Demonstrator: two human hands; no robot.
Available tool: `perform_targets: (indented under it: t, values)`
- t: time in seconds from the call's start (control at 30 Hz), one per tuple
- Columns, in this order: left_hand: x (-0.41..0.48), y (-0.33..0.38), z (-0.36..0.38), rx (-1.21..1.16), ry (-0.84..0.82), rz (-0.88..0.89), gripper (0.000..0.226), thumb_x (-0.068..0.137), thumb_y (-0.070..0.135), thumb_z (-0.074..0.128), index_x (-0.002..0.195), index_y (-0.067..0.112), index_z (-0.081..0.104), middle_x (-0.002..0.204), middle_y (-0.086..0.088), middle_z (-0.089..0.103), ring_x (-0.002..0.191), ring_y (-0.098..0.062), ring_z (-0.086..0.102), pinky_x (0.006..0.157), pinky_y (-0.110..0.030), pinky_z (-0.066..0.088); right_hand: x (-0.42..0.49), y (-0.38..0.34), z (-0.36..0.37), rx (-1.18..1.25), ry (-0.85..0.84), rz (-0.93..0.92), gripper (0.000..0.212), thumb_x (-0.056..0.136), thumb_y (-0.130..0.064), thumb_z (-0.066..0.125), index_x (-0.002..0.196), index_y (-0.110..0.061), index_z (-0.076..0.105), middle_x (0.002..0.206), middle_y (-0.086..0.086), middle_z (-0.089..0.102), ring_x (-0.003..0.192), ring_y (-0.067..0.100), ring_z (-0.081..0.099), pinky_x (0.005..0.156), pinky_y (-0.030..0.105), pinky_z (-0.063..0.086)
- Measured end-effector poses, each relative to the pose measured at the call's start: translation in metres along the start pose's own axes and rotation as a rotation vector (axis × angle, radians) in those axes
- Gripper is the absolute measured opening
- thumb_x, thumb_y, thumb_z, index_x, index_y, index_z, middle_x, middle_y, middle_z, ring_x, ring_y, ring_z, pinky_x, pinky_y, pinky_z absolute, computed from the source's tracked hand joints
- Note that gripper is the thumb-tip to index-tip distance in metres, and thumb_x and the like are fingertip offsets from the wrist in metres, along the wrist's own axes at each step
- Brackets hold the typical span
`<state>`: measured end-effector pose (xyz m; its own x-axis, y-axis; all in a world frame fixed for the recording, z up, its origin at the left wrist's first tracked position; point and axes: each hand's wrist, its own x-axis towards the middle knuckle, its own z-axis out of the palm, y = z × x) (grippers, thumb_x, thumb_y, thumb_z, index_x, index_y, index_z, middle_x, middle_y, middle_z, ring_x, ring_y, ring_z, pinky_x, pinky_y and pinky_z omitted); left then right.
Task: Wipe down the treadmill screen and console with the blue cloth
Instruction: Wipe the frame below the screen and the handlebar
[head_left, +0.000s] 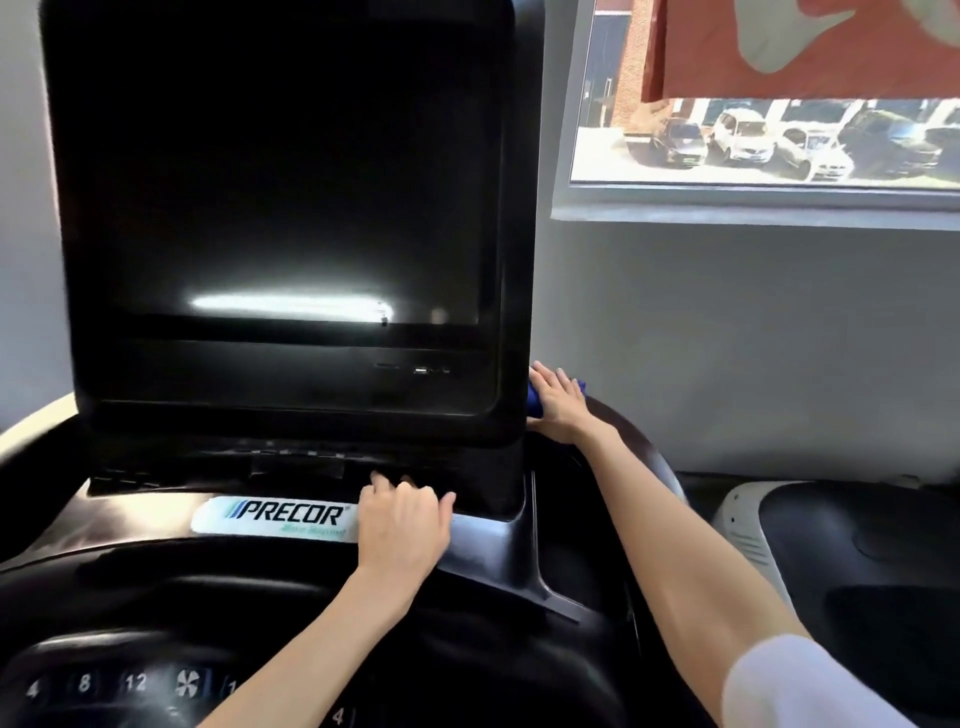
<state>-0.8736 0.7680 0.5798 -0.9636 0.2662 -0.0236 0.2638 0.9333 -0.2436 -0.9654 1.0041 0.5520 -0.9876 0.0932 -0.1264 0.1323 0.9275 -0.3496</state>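
Blue cloth (535, 401) under right hand (560, 406) — beside screen (280, 197).

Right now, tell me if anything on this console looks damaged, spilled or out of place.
Nothing stands out. The screen is dark with a glare streak, no cracks visible. The right hand presses the blue cloth at its right edge; the left hand rests on the console.

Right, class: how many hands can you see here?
2. The left hand rests on the console beside the label; the right hand presses the cloth at the screen's right edge.
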Motion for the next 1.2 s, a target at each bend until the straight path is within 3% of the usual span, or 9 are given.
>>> perform_targets:
  t: [0.2,0.33,0.47,0.57,0.67,0.73,0.93,1.07,1.2]
  values:
    - [-0.003,0.001,-0.007,-0.04,-0.025,-0.01,0.054,0.097,0.047,0.032,0.094,0.011,0.072,0.1,-0.011,0.071,0.115,-0.034,0.053,0.09,-0.038,0.04,-0.013,0.012,0.011,0.01,0.157,0.015,0.085,0.085,-0.051,0.057,0.151,-0.022,0.011,0.158,-0.001,0.01,0.145,0.028,0.008,0.117,0.039,0.005]
    - [-0.005,-0.003,-0.007,-0.09,-0.117,-0.034,0.044,0.078,0.046,0.068,0.058,0.007,0.071,0.062,-0.014,0.068,0.081,-0.035,0.067,0.066,-0.037,0.049,-0.041,0.027,0.027,0.039,0.298,0.207,0.084,0.085,-0.058,0.054,0.15,-0.02,0.017,0.157,0.001,0.013,0.145,0.024,0.009,0.116,0.037,0.006]
    - [-0.006,-0.007,-0.006,-0.112,0.024,-0.023,0.046,0.095,0.043,0.043,0.088,0.009,0.073,0.09,-0.011,0.072,0.107,-0.029,0.061,0.084,-0.036,0.045,-0.042,0.027,0.017,0.169,0.261,0.257,0.066,0.091,-0.049,0.05,0.147,-0.022,0.029,0.156,0.002,0.019,0.144,0.026,0.013,0.115,0.036,0.008]
    - [-0.002,-0.013,0.001,-0.104,0.059,0.009,0.038,0.098,0.032,0.034,0.109,0.01,0.064,0.11,-0.01,0.067,0.12,-0.026,0.051,0.091,-0.033,0.04,-0.047,0.01,0.008,0.342,0.205,0.157,0.052,0.094,-0.027,0.055,0.142,-0.019,0.039,0.154,0.004,0.025,0.144,0.027,0.015,0.113,0.04,0.009]
    - [-0.002,-0.021,0.007,-0.174,0.013,0.029,0.037,0.094,0.025,0.036,0.123,0.011,0.055,0.116,-0.01,0.063,0.121,-0.025,0.049,0.092,-0.033,0.039,-0.068,-0.014,0.018,0.422,0.167,-0.006,0.063,0.086,0.001,0.053,0.144,-0.019,0.035,0.155,0.004,0.022,0.145,0.027,0.007,0.115,0.04,0.003]
    - [-0.003,-0.031,0.01,-0.251,0.023,0.071,0.042,0.09,0.022,0.038,0.128,0.014,0.053,0.117,-0.008,0.063,0.121,-0.023,0.049,0.092,-0.033,0.04,-0.079,-0.028,0.023,0.529,0.174,0.028,0.068,0.083,0.007,0.047,0.143,-0.021,0.035,0.156,0.002,0.019,0.145,0.024,0.003,0.117,0.035,0.004]
    - [0.007,-0.068,0.008,-0.508,-0.117,0.116,0.051,0.086,0.016,0.044,0.135,0.027,0.05,0.13,-0.004,0.058,0.123,-0.023,0.051,0.104,-0.032,0.038,-0.13,-0.043,0.04,0.66,0.055,0.238,0.066,0.083,-0.011,0.051,0.144,-0.03,0.036,0.151,-0.01,0.029,0.137,0.017,0.031,0.11,0.027,0.026]
    - [0.004,-0.089,0.007,-0.675,-0.224,0.181,0.056,0.083,0.009,0.043,0.136,0.027,0.05,0.135,-0.008,0.055,0.126,-0.025,0.049,0.108,-0.034,0.037,-0.193,-0.059,0.059,0.906,0.015,0.236,0.071,0.07,-0.021,0.051,0.139,-0.037,0.041,0.149,-0.018,0.028,0.13,0.001,0.031,0.101,0.019,0.024]
    - [-0.011,-0.115,0.011,-0.798,-0.15,0.209,0.052,0.09,0.002,0.04,0.139,0.018,0.047,0.146,-0.007,0.042,0.141,-0.016,0.029,0.115,-0.027,0.02,-0.213,-0.085,0.066,1.169,0.028,0.301,0.069,0.048,-0.041,0.054,0.116,-0.031,0.061,0.129,-0.004,0.052,0.111,0.004,0.043,0.097,0.023,0.03]
